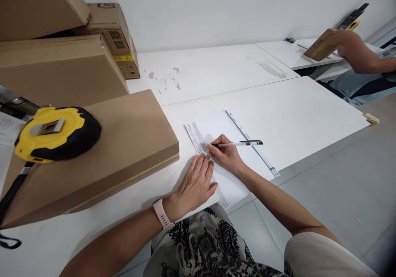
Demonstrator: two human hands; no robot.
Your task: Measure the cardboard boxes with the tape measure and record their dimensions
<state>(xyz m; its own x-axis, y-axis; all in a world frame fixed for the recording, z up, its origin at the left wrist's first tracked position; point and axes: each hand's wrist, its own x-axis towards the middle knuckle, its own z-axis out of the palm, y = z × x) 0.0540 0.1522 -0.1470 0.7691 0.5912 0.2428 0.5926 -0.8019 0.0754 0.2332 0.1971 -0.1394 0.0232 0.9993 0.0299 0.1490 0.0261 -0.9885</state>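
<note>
A sheet of white paper (244,177) lies on the white table, with columns of small handwriting along its left side. My right hand (227,155) grips a clear pen with a black cap end (244,143), its tip hidden by the fingers at the written columns. Resting flat on the paper's left edge is my left hand (198,182), fingers stretched out and holding nothing. Its fingertips are close to the right hand. A pink watch band (162,213) is on the left wrist.
To the left, a flat cardboard box (133,132) carries a yellow and black tape measure (58,132). More cardboard boxes (62,71) stand behind it. At the far right, another person's hand (343,42) holds a small cardboard box (320,45) at a white table (278,48).
</note>
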